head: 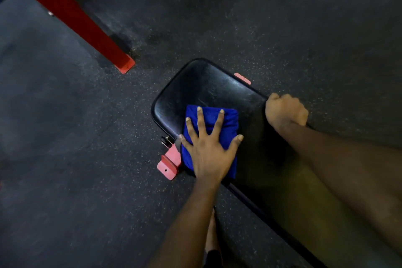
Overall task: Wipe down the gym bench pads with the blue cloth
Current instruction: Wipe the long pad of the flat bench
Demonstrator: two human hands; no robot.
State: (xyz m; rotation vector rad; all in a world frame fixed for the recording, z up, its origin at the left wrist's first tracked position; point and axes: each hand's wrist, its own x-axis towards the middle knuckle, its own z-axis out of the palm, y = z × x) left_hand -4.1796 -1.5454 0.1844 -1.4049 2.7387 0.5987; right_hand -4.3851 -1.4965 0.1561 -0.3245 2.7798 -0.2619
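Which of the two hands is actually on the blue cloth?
The left hand, fingers spread flat on the blue cloth on the black bench pad. The right hand instead grips the pad's edge, touching no cloth.

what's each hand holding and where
Right hand grips the pad at its side edge; left hand holds nothing, pressing flat on the cloth.
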